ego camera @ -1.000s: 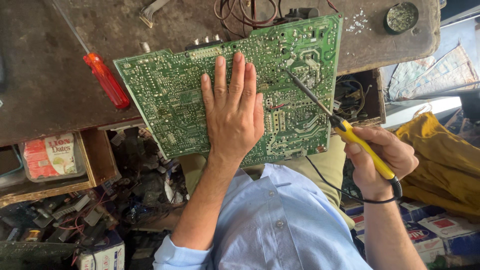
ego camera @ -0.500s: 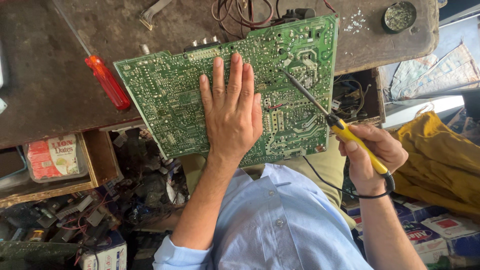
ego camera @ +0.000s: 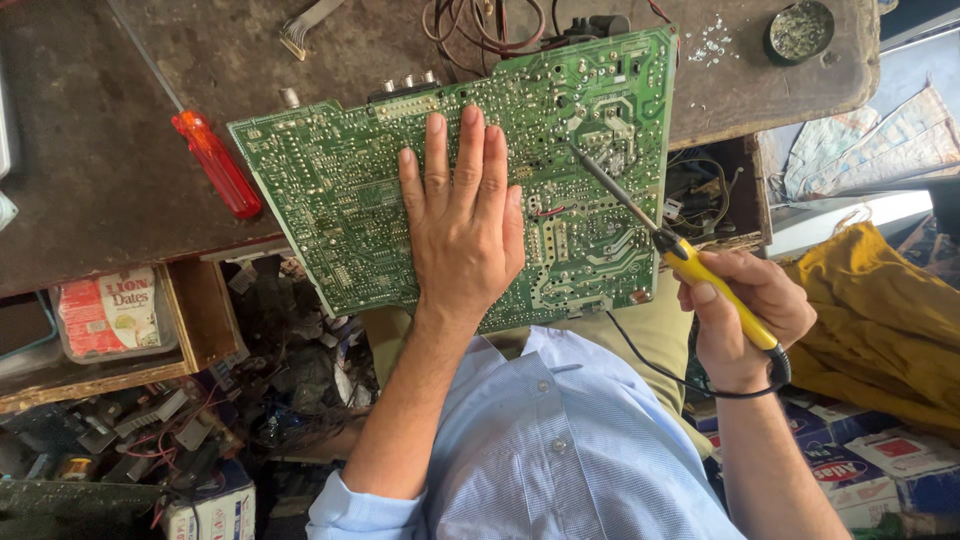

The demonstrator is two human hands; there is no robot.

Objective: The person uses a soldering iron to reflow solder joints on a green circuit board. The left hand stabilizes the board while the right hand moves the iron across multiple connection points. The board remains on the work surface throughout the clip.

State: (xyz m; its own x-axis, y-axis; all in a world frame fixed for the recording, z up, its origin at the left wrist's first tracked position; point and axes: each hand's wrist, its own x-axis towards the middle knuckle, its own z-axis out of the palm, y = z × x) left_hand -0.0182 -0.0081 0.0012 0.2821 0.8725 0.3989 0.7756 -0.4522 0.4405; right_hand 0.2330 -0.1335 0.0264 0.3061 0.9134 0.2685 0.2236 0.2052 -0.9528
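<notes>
A large green circuit board [ego camera: 330, 190] lies solder side up on a dark worn workbench [ego camera: 90, 190], overhanging its near edge. My left hand [ego camera: 462, 230] presses flat on the middle of the board, fingers together. My right hand [ego camera: 745, 315] grips the yellow handle of a soldering iron [ego camera: 690, 265]. Its thin metal tip rests on the board's right part, near several solder joints. A black cord runs from the iron's handle down past my wrist.
A red-handled screwdriver [ego camera: 212, 162] lies on the bench left of the board. A tangle of wires [ego camera: 480, 25] and a small round tin [ego camera: 800, 30] sit at the far edge. An open drawer [ego camera: 190, 320] holds a printed box; parts litter the floor. Yellow cloth [ego camera: 880, 320] lies at right.
My right hand and the soldering iron have shifted slightly left and up, bringing the tip a bit further along the board. My left hand stays flat on the board.
</notes>
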